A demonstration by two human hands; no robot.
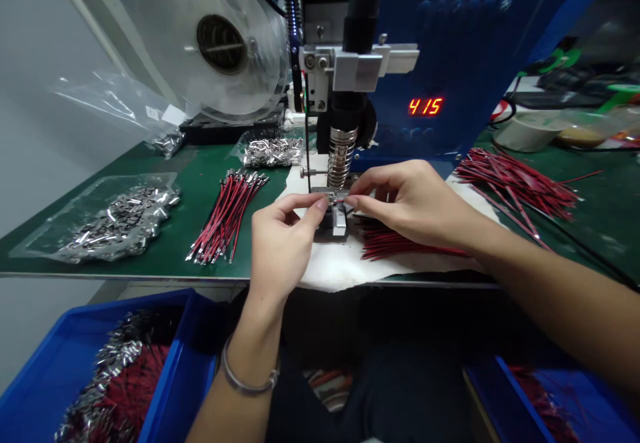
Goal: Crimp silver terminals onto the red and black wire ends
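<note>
My left hand (277, 246) is closed in a pinch at the small metal fixture (339, 221) under the machine's spring-sleeved head (342, 153). What lies between its thumb and forefinger is too small to make out. From the other side, my right hand (420, 199) pinches a short red wire (341, 200), whose end reaches into the fixture. Beneath the right hand, a bundle of red and black wires (385, 241) rests on a white sheet (330, 273), partly covered by that hand.
Wires with metal ends (227, 213) lie left on the green table (200, 163), beside bags of metal parts (125, 219) (273, 149). More red wires (520, 183) lie right. A blue machine housing (450, 49) and a clear reel (165, 36) stand behind. Blue bins (183, 356) (530, 396) sit below.
</note>
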